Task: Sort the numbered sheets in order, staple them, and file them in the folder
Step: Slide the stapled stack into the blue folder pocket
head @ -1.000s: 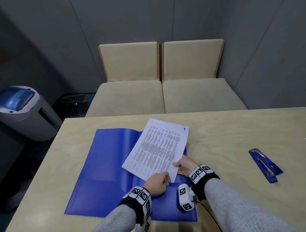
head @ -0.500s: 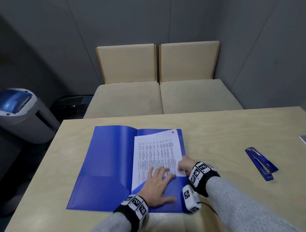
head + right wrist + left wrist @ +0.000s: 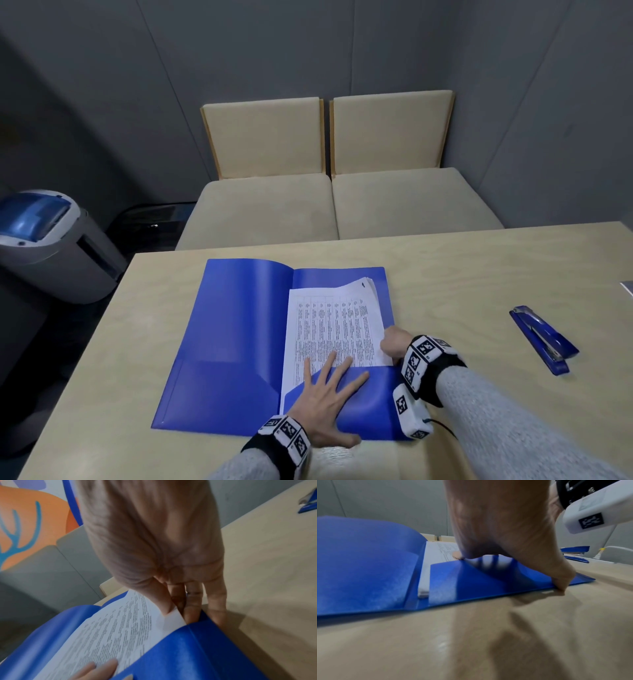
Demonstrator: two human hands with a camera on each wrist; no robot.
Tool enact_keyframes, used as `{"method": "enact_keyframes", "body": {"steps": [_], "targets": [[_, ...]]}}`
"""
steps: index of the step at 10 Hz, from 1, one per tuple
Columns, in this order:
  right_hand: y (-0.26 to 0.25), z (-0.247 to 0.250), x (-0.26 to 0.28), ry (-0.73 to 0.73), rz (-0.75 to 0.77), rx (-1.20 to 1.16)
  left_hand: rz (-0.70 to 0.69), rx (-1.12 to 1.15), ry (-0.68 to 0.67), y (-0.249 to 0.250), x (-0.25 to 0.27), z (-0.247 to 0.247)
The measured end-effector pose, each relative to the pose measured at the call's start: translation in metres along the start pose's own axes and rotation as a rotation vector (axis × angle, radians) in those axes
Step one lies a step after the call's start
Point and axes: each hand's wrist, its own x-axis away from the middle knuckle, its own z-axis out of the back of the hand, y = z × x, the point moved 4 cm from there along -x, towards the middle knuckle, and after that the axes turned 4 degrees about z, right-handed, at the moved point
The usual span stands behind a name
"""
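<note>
An open blue folder [image 3: 239, 325] lies on the table. The stack of printed sheets [image 3: 329, 325], page 1 on top, sits on its right half with the lower end tucked behind the pocket [image 3: 488, 577]. My left hand [image 3: 334, 370] lies flat with spread fingers, pressing the pocket and the sheets. My right hand [image 3: 394, 346] is at the stack's right edge; in the right wrist view its thumb [image 3: 163, 601] lies on the sheets [image 3: 120, 628] and its fingers beneath, pinching that edge. A blue stapler [image 3: 543, 342] lies apart at the right.
Two beige cushioned seats [image 3: 342, 202] stand behind the light wooden table [image 3: 462, 274]. A grey machine with a blue lid [image 3: 44, 240] stands on the floor at the left. A grey object [image 3: 627, 287] shows at the table's right edge.
The sheets went from slanted across the folder to square on its right half, lower end in the pocket. My left hand let go of the lower edge and spread flat.
</note>
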Motion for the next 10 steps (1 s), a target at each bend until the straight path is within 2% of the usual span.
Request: {"method": "enact_keyframes", "body": {"steps": [1, 2, 3, 4, 5, 7, 9, 10], "targets": [[0.005, 0.003, -0.001, -0.006, -0.023, -0.044, 0.032, 0.034, 0.140, -0.001, -0.004, -0.001], [0.011, 0.004, -0.002, -0.036, -0.045, -0.046, 0.263, 0.329, 0.190, -0.025, 0.003, 0.018], [0.018, 0.006, -0.004, 0.060, -0.093, -0.056, 0.645, 0.568, 0.385, -0.063, 0.004, 0.037], [0.025, 0.007, -0.002, 0.236, -0.122, -0.217, 0.771, 0.643, 0.386, -0.082, -0.008, 0.046], [0.025, 0.007, 0.001, 0.297, -0.108, -0.210, 0.792, 0.682, 0.338, -0.083, -0.012, 0.052], [0.016, 0.007, 0.003, 0.264, -0.048, -0.130, 0.828, 0.584, 0.266, -0.080, -0.012, 0.053], [0.007, 0.001, 0.006, 0.249, -0.040, -0.057, 0.810, 0.582, 0.279, -0.080, -0.007, 0.052], [0.003, -0.008, 0.011, 0.287, -0.009, -0.014, 0.803, 0.586, 0.257, -0.080, -0.005, 0.051]]}}
